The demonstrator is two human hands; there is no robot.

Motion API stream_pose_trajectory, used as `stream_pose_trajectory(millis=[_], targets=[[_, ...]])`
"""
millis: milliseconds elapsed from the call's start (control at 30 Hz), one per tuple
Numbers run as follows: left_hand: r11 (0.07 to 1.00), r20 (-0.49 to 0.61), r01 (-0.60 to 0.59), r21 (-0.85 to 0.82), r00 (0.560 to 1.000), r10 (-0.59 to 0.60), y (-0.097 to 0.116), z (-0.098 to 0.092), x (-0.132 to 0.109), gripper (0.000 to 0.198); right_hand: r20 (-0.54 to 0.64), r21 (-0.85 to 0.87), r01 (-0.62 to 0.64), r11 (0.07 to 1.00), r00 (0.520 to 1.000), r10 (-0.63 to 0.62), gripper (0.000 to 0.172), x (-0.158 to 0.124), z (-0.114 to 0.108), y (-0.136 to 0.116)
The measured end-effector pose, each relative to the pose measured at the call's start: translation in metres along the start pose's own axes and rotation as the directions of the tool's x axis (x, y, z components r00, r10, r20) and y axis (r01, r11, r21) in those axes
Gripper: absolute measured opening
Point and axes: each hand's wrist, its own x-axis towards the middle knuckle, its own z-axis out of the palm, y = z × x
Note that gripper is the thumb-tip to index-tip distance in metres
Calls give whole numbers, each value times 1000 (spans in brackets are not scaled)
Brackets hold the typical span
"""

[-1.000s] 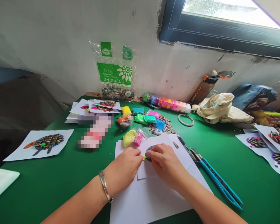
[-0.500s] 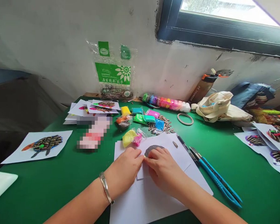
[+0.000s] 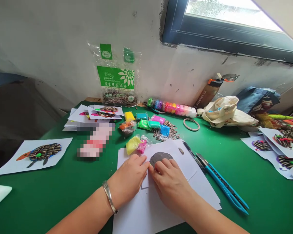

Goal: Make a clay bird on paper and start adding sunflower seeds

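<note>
Far out at nine o'clock from the hands, a white paper card bearing a bird made of striped seeds and coloured clay (image 3: 39, 152) lies flat on the green table (image 3: 63, 188). Next comes the left hand (image 3: 130, 177), a silver bangle (image 3: 109, 196) on its wrist. Its fingers are curled, with the tips meeting those of the other hand. I cannot tell whether they pinch anything. At eleven o'clock, just beyond its knuckles, sits a yellow clay lump in a clear wrapper (image 3: 133, 144).

The flat grey clay disc (image 3: 161, 157) lies on a white paper sheet (image 3: 185, 162) at twelve o'clock of the right hand (image 3: 169, 182). That hand's bent fingertips press on the disc's near left edge. I cannot tell whether it grips.

At one o'clock a single striped sunflower seed (image 3: 181, 150) rests on the sheet. Two blue plastic utility knives (image 3: 222, 185) lie side by side at three o'clock, just off the paper.
</note>
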Motion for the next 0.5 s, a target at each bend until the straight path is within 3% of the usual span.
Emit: stream_pose_trajectory(millis=[267,500], targets=[[998,40,17,52,999,-19,4,-3,3,25,8,36,-4,999,1000,4,12,2,-1,-1],[991,33,52,-126,998,-48,-2,-7,-1,25,-54,155,-5,988,998,14,21,0,-2,-1]])
